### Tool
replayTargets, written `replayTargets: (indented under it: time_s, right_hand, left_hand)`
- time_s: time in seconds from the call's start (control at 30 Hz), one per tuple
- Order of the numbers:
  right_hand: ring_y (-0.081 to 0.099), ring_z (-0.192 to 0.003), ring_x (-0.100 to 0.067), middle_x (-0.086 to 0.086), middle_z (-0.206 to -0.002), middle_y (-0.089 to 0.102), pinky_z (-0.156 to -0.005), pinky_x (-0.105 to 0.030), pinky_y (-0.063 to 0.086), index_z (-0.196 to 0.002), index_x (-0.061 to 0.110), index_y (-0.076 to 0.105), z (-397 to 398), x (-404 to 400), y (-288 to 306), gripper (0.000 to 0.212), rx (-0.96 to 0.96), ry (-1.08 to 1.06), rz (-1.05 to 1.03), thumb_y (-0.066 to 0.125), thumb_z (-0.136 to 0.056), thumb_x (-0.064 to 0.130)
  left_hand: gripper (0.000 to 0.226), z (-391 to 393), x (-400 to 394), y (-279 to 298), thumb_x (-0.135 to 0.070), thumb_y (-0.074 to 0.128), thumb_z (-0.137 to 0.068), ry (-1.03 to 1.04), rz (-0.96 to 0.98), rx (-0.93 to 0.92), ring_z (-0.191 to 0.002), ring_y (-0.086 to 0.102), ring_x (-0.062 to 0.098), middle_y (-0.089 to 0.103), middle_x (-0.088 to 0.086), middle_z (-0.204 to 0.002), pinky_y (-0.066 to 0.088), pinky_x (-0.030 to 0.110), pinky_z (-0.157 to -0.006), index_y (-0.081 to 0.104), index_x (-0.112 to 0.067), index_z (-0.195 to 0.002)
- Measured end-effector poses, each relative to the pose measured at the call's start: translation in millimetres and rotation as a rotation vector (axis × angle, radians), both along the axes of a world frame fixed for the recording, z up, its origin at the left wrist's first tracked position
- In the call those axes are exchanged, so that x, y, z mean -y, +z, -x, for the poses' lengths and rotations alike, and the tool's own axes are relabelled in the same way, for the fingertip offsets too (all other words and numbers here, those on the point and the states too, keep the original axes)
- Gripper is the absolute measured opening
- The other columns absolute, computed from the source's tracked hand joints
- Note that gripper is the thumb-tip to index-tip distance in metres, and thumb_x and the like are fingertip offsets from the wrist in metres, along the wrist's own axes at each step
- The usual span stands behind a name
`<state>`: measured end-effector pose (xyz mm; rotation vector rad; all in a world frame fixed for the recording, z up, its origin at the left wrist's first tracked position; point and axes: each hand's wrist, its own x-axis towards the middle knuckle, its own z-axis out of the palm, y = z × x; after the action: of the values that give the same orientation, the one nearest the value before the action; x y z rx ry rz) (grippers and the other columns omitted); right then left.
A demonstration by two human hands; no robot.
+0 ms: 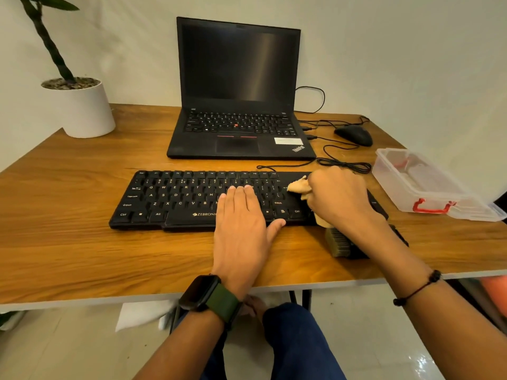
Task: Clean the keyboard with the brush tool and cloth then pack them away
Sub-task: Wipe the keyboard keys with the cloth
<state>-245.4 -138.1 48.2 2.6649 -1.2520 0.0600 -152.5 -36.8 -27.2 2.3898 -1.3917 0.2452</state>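
Note:
A black keyboard [175,198] lies across the middle of the wooden table. My left hand [242,218] rests flat on its lower middle keys, fingers together, holding nothing. My right hand [340,197] is closed on a crumpled tan cloth [299,185] and presses it on the keys at the keyboard's right end. The brush [338,244] lies on the table just in front of the keyboard's right end, bristles showing, its handle mostly hidden under my right forearm.
A clear plastic box [422,185] with a red latch stands open at the right edge. Behind the keyboard are an open black laptop [238,105], a black mouse [354,135] and loose cables [343,164]. A white plant pot [82,111] stands at the back left.

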Motion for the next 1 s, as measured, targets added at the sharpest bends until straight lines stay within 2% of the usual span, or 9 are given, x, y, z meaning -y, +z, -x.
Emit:
replayTargets:
  time_s: [0.27,0.4,0.47,0.53,0.6,0.7,0.77,0.87,1.0]
  right_hand:
    - [0.051,-0.083,-0.022,-0.004,-0.085,0.047,-0.066,-0.031,0.037,-0.11,0.013,0.057,-13.3,-20.7,-2.0,0.022,0.002,0.093,0.01,0.051,-0.09,0.022]
    - [0.054,-0.079,-0.02,-0.004,-0.086,0.058,-0.063,-0.029,0.041,-0.109,0.015,0.061,-14.2,-16.0,4.2,0.023,0.196,0.06,-0.056,0.051,-0.089,0.018]
    - [0.06,-0.089,-0.025,-0.006,-0.096,0.064,-0.065,-0.031,0.042,-0.113,0.016,0.062,-10.4,-12.9,7.9,0.027,0.274,0.002,-0.028,0.05,-0.089,0.016]
    - [0.06,-0.096,-0.026,-0.008,-0.103,0.064,-0.07,-0.033,0.044,-0.115,0.016,0.06,-13.3,-20.1,7.4,0.027,0.224,-0.004,-0.006,0.051,-0.09,0.018]
    - [0.058,-0.101,-0.027,-0.009,-0.108,0.062,-0.076,-0.034,0.044,-0.116,0.013,0.057,-22.2,-35.9,-1.3,0.029,0.16,0.046,-0.042,0.052,-0.089,0.02]
    - [0.058,-0.103,-0.03,-0.01,-0.111,0.062,-0.075,-0.032,0.042,-0.116,0.014,0.058,-29.5,-52.9,-15.6,0.031,0.161,0.146,-0.076,0.051,-0.087,0.015]
    - [0.059,-0.102,-0.026,-0.005,-0.108,0.066,-0.077,-0.03,0.045,-0.117,0.02,0.062,-28.4,-49.4,-13.2,0.034,0.36,0.176,-0.169,0.051,-0.085,0.011]
    - [0.058,-0.094,-0.012,0.003,-0.098,0.067,-0.076,-0.023,0.046,-0.106,0.019,0.069,-24.9,-38.4,-4.2,0.031,0.764,0.183,-0.475,0.052,-0.085,0.003]
    - [0.062,-0.087,-0.022,-0.008,-0.093,0.068,-0.078,-0.038,0.05,-0.09,0.012,0.068,-20.6,-31.1,-3.6,0.027,1.084,0.006,-0.948,0.047,-0.086,-0.004]
  left_hand:
    - [0.081,0.2,-0.6,-0.7,-0.058,0.036,-0.09,-0.018,0.042,0.014,-0.14,0.017,0.026,0.026,0.013,-0.148,0.01,0.039,-0.118,0.014,-0.003,-0.145]
    - [0.082,2.0,-1.1,-1.6,-0.06,0.036,-0.089,0.006,0.025,0.034,-0.14,0.019,0.027,0.028,0.013,-0.148,0.009,0.042,-0.118,0.016,-0.003,-0.144]
    - [0.085,3.2,-2.6,-0.7,-0.064,0.037,-0.084,0.081,0.02,0.041,-0.137,0.029,0.029,0.039,0.015,-0.143,0.012,0.049,-0.114,0.029,-0.001,-0.141]
    - [0.087,3.5,-3.8,-1.7,-0.067,0.041,-0.076,0.159,0.055,0.052,-0.127,0.044,0.033,0.053,0.018,-0.13,0.023,0.057,-0.108,0.047,0.001,-0.13]
    - [0.083,2.4,-3.5,-5.2,-0.062,0.051,-0.075,0.169,0.068,0.042,-0.125,0.047,0.034,0.055,0.019,-0.128,0.024,0.059,-0.106,0.049,0.002,-0.127]
    - [0.069,1.6,-2.9,-9.6,-0.039,0.066,-0.075,0.161,0.08,0.045,-0.124,0.047,0.034,0.055,0.018,-0.126,0.024,0.059,-0.106,0.048,0.002,-0.128]
    - [0.07,0.4,-4.3,-9.7,-0.039,0.067,-0.072,0.137,0.109,0.026,-0.121,0.05,0.034,0.058,0.018,-0.122,0.027,0.059,-0.105,0.051,0.003,-0.125]
    - [0.075,-0.8,-5.5,-8.1,-0.051,0.052,-0.082,0.09,0.175,-0.038,-0.129,0.041,0.032,0.05,0.018,-0.131,0.017,0.052,-0.112,0.041,0.002,-0.134]
    - [0.059,0.3,-8.5,-1.7,-0.034,0.043,-0.09,-0.054,0.4,-0.204,-0.131,0.037,0.028,0.045,0.015,-0.136,0.02,0.046,-0.116,0.035,-0.001,-0.138]
